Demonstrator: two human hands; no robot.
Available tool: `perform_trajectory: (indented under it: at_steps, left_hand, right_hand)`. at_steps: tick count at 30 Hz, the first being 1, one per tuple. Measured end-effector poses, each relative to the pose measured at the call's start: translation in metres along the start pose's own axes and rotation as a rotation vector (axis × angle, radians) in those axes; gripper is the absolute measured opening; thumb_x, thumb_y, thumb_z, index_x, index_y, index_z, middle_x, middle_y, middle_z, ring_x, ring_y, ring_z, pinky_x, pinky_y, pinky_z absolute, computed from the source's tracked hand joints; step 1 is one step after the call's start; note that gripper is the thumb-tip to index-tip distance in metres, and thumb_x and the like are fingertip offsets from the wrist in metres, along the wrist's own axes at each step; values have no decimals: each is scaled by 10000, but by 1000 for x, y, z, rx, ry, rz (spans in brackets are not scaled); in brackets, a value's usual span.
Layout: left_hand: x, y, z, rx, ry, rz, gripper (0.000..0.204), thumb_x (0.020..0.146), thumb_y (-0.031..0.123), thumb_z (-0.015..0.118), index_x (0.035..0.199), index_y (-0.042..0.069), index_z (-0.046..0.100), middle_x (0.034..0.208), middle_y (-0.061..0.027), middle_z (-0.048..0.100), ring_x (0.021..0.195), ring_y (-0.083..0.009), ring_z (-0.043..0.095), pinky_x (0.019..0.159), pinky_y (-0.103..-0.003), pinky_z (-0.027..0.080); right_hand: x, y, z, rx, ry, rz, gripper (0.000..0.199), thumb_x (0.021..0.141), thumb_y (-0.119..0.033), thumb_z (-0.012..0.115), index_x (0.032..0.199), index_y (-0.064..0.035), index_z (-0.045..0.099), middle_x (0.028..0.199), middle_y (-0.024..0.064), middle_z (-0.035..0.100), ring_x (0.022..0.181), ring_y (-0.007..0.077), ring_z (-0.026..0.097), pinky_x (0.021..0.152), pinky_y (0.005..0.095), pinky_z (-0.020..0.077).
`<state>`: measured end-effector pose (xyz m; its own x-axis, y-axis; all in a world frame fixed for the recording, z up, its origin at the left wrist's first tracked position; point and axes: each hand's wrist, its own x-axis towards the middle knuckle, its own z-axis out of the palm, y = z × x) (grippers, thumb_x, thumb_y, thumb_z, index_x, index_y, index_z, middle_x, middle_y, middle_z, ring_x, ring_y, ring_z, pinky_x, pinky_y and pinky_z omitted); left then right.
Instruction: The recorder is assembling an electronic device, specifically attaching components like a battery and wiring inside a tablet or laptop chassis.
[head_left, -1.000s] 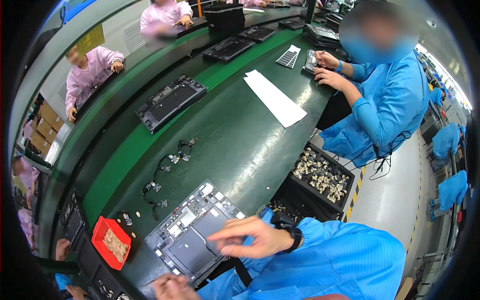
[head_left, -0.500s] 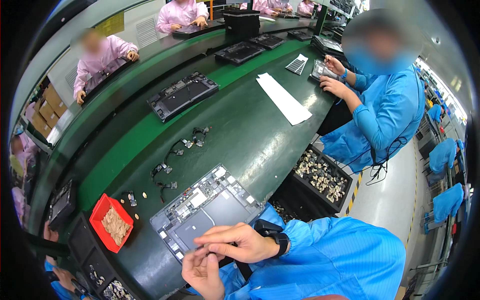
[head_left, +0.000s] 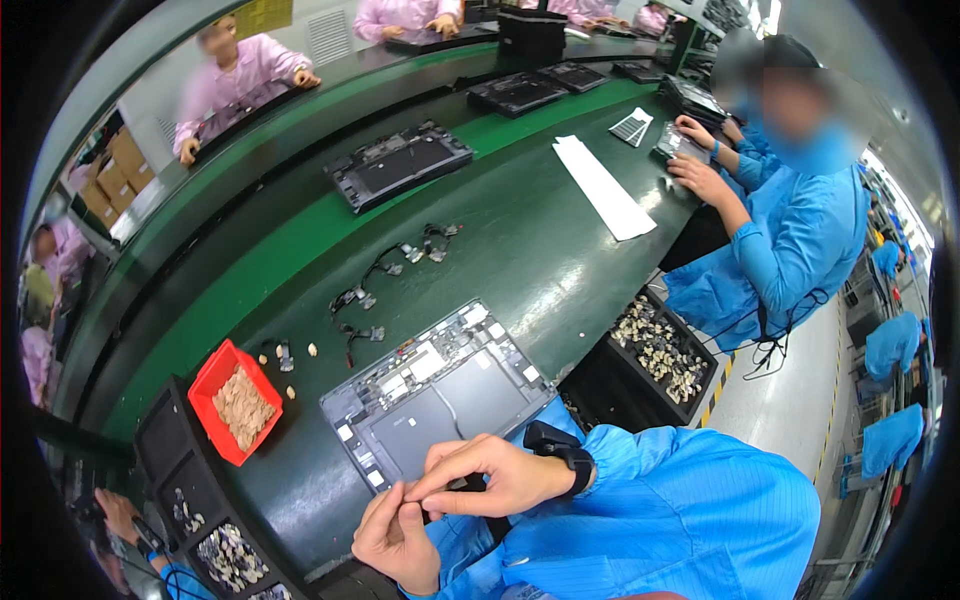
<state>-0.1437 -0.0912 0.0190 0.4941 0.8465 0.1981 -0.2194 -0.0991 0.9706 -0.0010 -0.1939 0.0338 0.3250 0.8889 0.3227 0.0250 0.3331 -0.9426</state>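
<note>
Here, notes from the head view.
Right hand: the right hand reaches across in front of the body, thumb and forefinger pinched at the fingertips of the other hand; whatever is between them is too small to make out. A dark wristwatch sits on its wrist.
Left hand: the left hand is low at the table's near edge, palm up, fingers curled, its fingertips touching those of the right; I cannot tell whether it grips anything.
Opened device: an open tablet chassis, grey, back cover off, boards and flat panels showing, lies flat on the table just beyond both hands.
Table: dark green table, long, curving away.
Red bin: a small red tray of pale small parts stands left of the chassis.
Cables: short black cable assemblies lie scattered beyond the chassis.
Black bin: a black tray of mixed small parts sits to the right, below the table edge.
Neighbour: a person in a blue coat works at the right, hands on a small device.
</note>
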Motion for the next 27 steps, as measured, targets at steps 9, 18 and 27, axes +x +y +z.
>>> perform_trajectory:
  at_steps: [9,18,27]
  left_hand:
    - [10,10,-1,49,-230,101,122,864,-44,769,985,-57,762,968,-168,777,862,-250,753,787,-322,589]
    - [14,22,5,357,-76,208,197,1031,120,604,881,-5,635,893,-150,727,801,-239,701,762,-335,556]
    - [141,27,-31,785,296,415,318,951,11,660,1264,-38,640,1231,-130,703,1001,-199,640,817,-309,489]
  right_hand:
    - [-8,-1,-3,36,107,167,146,891,19,761,1037,10,770,963,114,766,876,223,680,841,343,528]
    - [13,7,-4,41,-65,-55,158,923,16,730,1080,22,743,1090,138,740,969,260,692,908,375,530]
    - [-4,10,-23,188,3,340,336,1092,-81,512,1402,-16,625,1091,68,679,806,83,579,713,221,502]
